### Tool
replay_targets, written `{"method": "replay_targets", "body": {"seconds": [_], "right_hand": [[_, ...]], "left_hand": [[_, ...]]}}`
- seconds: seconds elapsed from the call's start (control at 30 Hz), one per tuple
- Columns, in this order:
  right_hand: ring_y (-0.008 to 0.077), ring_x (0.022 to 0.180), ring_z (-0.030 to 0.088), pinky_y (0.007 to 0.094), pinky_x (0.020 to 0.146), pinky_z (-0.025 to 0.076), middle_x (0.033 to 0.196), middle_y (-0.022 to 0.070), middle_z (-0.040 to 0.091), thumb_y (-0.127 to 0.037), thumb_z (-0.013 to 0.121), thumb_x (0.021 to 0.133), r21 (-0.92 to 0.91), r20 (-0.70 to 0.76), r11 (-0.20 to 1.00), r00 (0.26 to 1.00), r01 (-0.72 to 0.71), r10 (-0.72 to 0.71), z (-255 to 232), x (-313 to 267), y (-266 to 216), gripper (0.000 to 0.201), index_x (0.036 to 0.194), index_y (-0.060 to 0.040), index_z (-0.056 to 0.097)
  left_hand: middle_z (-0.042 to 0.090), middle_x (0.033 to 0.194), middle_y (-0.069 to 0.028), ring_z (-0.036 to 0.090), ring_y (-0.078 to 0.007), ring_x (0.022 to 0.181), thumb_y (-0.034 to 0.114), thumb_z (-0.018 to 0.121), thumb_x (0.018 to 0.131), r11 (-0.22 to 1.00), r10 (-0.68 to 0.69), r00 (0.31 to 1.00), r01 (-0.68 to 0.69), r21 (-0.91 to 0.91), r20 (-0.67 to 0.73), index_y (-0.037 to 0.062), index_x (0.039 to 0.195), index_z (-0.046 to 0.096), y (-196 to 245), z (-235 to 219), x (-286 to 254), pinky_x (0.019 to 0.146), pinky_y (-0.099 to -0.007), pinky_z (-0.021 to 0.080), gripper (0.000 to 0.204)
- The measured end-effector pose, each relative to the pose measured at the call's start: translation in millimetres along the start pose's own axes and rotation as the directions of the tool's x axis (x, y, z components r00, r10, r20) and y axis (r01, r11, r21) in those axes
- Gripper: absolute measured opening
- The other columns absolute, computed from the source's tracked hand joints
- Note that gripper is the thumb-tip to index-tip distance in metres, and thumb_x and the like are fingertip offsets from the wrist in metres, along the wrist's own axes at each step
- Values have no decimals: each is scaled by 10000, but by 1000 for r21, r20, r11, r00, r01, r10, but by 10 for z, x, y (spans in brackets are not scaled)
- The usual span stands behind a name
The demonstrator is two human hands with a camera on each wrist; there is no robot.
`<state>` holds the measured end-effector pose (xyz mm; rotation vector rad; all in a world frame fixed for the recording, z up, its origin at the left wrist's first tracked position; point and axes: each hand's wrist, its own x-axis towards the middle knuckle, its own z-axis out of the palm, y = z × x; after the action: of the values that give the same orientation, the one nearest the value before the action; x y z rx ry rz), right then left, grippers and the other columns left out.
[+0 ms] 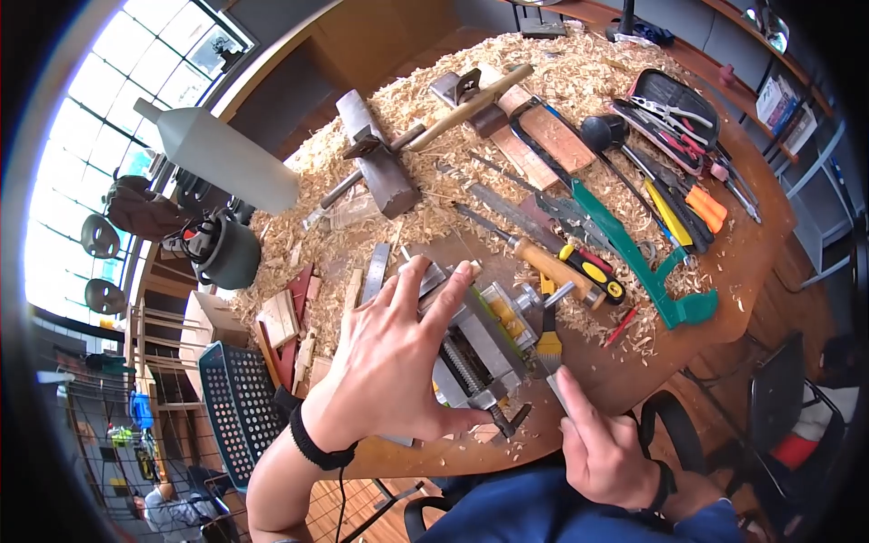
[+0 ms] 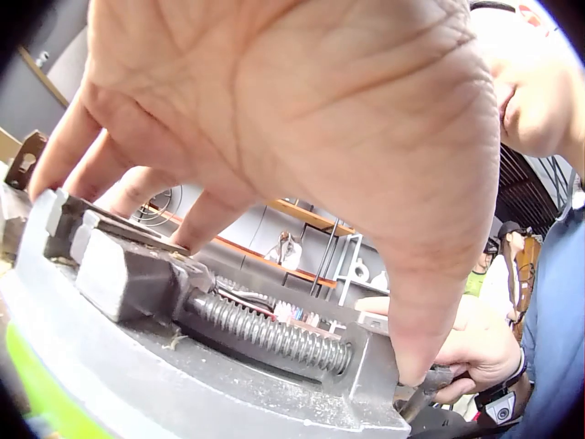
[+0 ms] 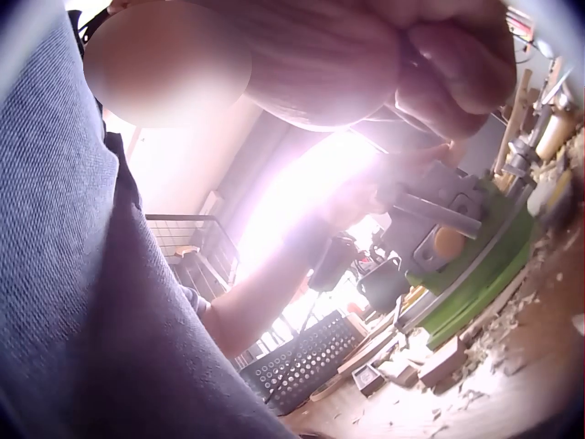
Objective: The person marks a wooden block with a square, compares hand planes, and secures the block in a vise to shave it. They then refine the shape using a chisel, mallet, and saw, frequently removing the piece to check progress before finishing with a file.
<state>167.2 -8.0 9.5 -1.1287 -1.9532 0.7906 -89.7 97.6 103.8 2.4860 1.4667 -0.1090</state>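
Note:
A metal vise with a threaded screw and green base stands at the table's near edge. Over it spreads my left hand, fingertips touching its far side and thumb by the handle end. My right hand holds a small flat metal tool, index finger laid along it; its tip lies beside the vise's right side in the head view. The rest of that tool is hidden in the hand.
Wood shavings cover much of the table. Wooden planes, a green saw, a yellow-black tool and a tool pouch lie beyond the vise. A perforated basket and white jug stand left.

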Motion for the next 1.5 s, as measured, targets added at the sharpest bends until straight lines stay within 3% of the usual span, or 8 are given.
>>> {"method": "replay_targets", "body": {"seconds": [0.23, 0.33, 0.6, 0.7, 0.77, 0.97, 1.23, 1.5], "right_hand": [[418, 938, 791, 453, 790, 626, 1365, 340, 681, 84, 578, 989, 8, -10, 1000, 1000, 7, -7, 200, 525, 223, 601, 1573, 136, 447], [375, 756, 760, 463, 609, 588, 1012, 274, 758, -9, 604, 1015, -8, -66, 997, 995, 71, -71, 297, 777, 277, 648, 1628, 75, 409], [394, 822, 788, 450, 699, 631, 1229, 329, 739, 72, 608, 970, -47, -81, 993, 991, 105, -109, 31, -59, 112, 643, 1583, 145, 430], [468, 1084, 774, 461, 908, 627, 1366, 386, 666, 97, 572, 973, -21, 7, 999, 999, 43, -43, -25, -80, 80, 599, 1547, 192, 434], [362, 776, 788, 438, 663, 627, 1235, 330, 740, 89, 611, 936, -30, -46, 995, 994, 98, -100, 95, 2, 69, 677, 1582, 160, 421], [336, 694, 752, 439, 626, 605, 1009, 242, 767, 53, 631, 948, 6, -31, 999, 998, 50, -50, 50, 100, 94, 722, 1630, 106, 399], [456, 1106, 756, 491, 1056, 555, 1368, 326, 691, 109, 589, 954, 47, 68, 993, 992, -109, 106, -95, 59, -2, 607, 1552, 141, 491], [367, 598, 697, 471, 556, 563, 884, 222, 729, 60, 640, 917, 72, -16, 997, 1000, 11, -10, 296, 664, 318, 802, 1671, 20, 370]], "left_hand": [[442, 1548, -409, 569, -575, 1346, 557, 981, 545, 999, 14, 1000, -15, -37, -23, 56, 1671, 408, -17, 39, -6, 1097, -590, 464, 1359], [441, 1545, -409, 577, -569, 1338, 555, 984, 538, 999, -3, 1000, 3, -34, -6, 56, 1667, 413, -6, 21, 4, 1092, -592, 468, 1359], [433, 1548, -410, 532, -550, 1398, 558, 983, 544, 999, 1, 1000, -2, -34, -23, 49, 1669, 401, -15, 37, -6, 1085, -607, 466, 1365], [435, 1547, -415, 552, -556, 1373, 552, 984, 545, 999, 31, 999, -32, -10, -24, 46, 1668, 400, -10, 26, 15, 1087, -599, 473, 1363], [446, 1541, -419, 575, -567, 1341, 546, 983, 551, 1000, -12, 1000, 13, 25, -24, 39, 1663, 407, 10, 13, 27, 1098, -585, 480, 1351], [451, 1547, -428, 572, -587, 1348, 559, 1001, 535, 1000, -5, 999, 6, 26, -54, 39, 1653, 426, -79, 8, 57, 1109, -574, 498, 1360], [465, 1564, -400, 631, -563, 1295, 554, 987, 515, 997, -2, 1000, 4, 83, -25, 107, 1675, 429, -96, -5, 69, 1041, -593, 524, 1363], [486, 1572, -384, 590, -579, 1352, 531, 1013, 443, 999, -2, 999, 3, 34, -53, 63, 1644, 481, -79, 38, 94, 1126, -577, 489, 1395]]}}
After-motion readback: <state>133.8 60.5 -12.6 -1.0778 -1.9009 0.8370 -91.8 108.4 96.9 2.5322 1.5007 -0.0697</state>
